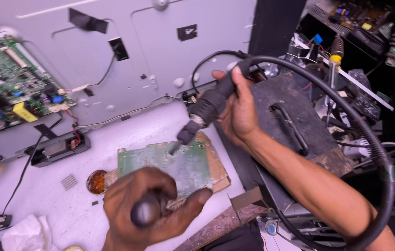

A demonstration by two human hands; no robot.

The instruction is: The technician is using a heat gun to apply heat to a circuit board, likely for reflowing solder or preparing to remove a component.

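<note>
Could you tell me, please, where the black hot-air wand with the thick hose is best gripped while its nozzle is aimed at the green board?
Grip the hot-air wand on its thick black barrel, well behind the nozzle, coming from the hose end, as the right hand does. The barrel is round and hand-sized; the nozzle tilts down towards the green circuit board, so fingers probably belong upstream, where the hose trails clear.

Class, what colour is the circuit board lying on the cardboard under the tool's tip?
Green, seen in the head view: the circuit board.

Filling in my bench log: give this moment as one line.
right hand: holds hot-air wand, nozzle over green circuit board | left hand: grips dark tool handle | board lies on cardboard
</note>
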